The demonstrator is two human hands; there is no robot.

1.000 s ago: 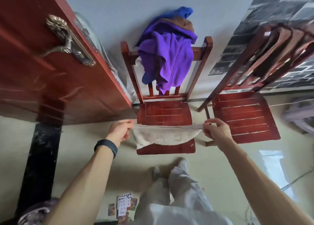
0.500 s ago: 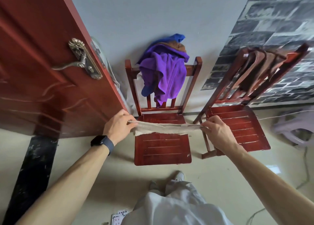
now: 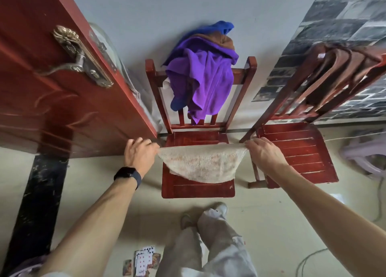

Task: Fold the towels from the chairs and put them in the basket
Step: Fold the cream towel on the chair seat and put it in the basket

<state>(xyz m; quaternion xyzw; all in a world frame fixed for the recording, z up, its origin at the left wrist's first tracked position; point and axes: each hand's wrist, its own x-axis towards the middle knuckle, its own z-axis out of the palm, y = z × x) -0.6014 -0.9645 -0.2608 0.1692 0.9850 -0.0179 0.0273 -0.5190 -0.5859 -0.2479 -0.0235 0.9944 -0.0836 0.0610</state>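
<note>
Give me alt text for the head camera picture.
The left hand and right hand pinch a pale towel stretched between them over a red chair. A purple towel hangs on its back; brown towels drape a second chair to the right.

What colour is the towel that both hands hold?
The towel is off-white with faint orange speckles; the head view shows it best.

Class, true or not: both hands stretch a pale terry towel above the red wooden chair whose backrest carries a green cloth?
Wrong colour: the head view shows a purple cloth on the red wooden chair, not green. The rest holds.
</note>
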